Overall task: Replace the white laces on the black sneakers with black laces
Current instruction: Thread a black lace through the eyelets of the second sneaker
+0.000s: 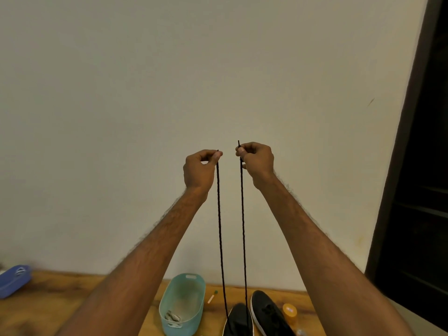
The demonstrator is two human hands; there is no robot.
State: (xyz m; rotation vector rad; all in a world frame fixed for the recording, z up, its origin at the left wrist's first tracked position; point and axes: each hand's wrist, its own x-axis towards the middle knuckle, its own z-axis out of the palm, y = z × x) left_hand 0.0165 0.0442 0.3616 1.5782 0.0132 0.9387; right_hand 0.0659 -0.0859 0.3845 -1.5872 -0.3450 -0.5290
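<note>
We are pinching the black lace (243,226) by its ends, one in our left hand (200,168) and one in our right hand (257,161). The hands are hanging slightly apart, high above the near sneaker (238,317) and seemingly equally far from it. Both strands are running vertically up from that sneaker, tips pointing up.

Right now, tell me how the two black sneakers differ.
The left black sneaker has two strands of black lace rising taut to the left hand and right hand; the right black sneaker lies untouched, its lace bunched on top. The left sneaker sits beside the teal plastic basket; the right, beside an orange object. Both toes point at the wall.
</note>
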